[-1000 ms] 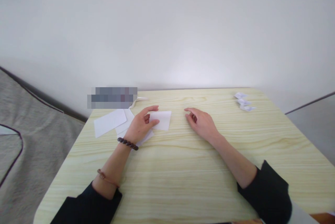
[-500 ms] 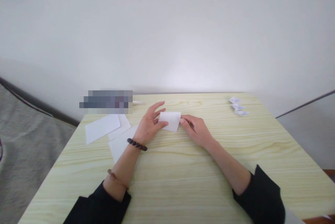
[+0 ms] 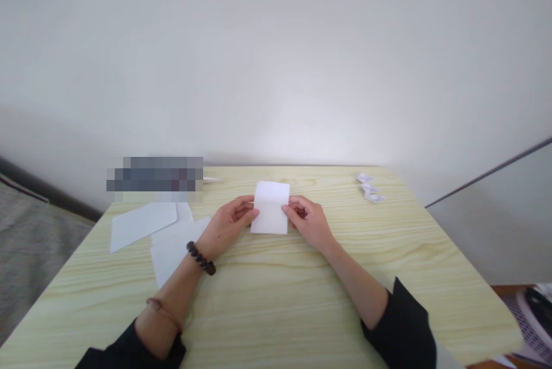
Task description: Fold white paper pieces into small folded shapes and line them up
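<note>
A small white sheet of paper (image 3: 271,208) is held up in front of me, with a crease running across its upper part. My left hand (image 3: 230,220) pinches its left edge, thumb on the near face and fingers behind. At the right edge my right hand (image 3: 308,220) grips it the same way, its fingertips partly hidden by the sheet. Beyond my left forearm lie several loose white sheets (image 3: 144,222), overlapping on the table.
Three small folded white paper pieces (image 3: 370,189) sit in a row at the table's back right. A blurred-out object (image 3: 155,179) stands at the back left. The wooden table (image 3: 276,300) meets a pale wall (image 3: 276,58). A light purple basket (image 3: 528,320) is at the lower right.
The paper was folded over and shorter; now it is opened out taller. My left hand's spread fingers have closed on its left edge. The view has shifted slightly right.
</note>
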`<state>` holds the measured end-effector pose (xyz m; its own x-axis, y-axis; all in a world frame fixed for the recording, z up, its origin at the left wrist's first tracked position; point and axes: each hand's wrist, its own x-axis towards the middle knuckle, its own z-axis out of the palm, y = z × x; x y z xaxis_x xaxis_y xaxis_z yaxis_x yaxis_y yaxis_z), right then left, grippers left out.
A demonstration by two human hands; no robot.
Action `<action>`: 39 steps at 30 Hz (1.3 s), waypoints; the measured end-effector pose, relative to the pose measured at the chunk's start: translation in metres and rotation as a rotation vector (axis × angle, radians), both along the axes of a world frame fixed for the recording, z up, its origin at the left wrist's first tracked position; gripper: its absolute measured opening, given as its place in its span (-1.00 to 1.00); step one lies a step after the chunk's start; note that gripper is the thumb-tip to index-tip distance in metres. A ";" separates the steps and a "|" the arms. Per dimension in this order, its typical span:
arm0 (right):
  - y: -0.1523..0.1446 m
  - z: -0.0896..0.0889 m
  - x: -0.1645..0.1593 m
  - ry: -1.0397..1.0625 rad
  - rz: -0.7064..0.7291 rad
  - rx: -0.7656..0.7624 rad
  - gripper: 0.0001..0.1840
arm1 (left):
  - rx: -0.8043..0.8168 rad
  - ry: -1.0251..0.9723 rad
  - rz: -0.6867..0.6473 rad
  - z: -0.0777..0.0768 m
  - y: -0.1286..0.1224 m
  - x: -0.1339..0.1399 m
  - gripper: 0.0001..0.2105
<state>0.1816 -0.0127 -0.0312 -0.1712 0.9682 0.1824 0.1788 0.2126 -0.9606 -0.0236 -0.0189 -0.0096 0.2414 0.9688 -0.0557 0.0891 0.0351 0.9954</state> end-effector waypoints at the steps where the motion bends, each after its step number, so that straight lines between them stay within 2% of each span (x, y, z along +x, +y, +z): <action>1: 0.000 0.000 0.000 0.009 0.010 -0.005 -0.72 | -0.006 0.000 -0.027 0.001 -0.001 0.000 -0.53; 4: -0.001 0.001 0.000 0.025 0.032 -0.002 -0.71 | -0.017 -0.019 -0.087 0.004 -0.002 0.000 -0.59; 9: -0.001 0.000 0.002 0.009 0.044 0.053 -0.73 | -0.091 -0.007 -0.041 0.006 -0.002 0.002 -0.65; 11: -0.002 0.000 0.004 -0.028 0.033 0.130 -0.76 | -0.150 -0.072 -0.041 0.006 -0.001 0.001 -0.65; 15: -0.003 0.004 0.005 -0.157 -0.020 0.389 -0.72 | -0.275 -0.254 -0.070 0.005 -0.001 0.000 -0.51; 19: -0.004 0.008 0.006 -0.218 0.008 0.489 -0.69 | -0.179 -0.139 -0.025 0.005 -0.003 0.003 -0.57; 21: -0.005 0.008 0.006 -0.226 0.035 0.461 -0.69 | -0.145 -0.097 -0.010 0.005 -0.003 0.005 -0.58; 26: -0.007 0.007 0.006 -0.179 0.075 0.224 -0.65 | -0.107 -0.110 0.016 0.004 -0.004 0.007 -0.60; 30: -0.007 0.006 0.005 -0.173 0.091 0.135 -0.64 | -0.072 -0.048 0.006 0.002 -0.004 0.008 -0.61; 33: -0.006 0.006 0.003 -0.181 0.072 0.103 -0.66 | -0.055 -0.019 -0.011 0.002 -0.004 0.008 -0.61; 39: -0.006 0.007 0.002 -0.189 0.050 0.133 -0.73 | -0.037 0.024 0.007 0.005 -0.005 0.011 -0.61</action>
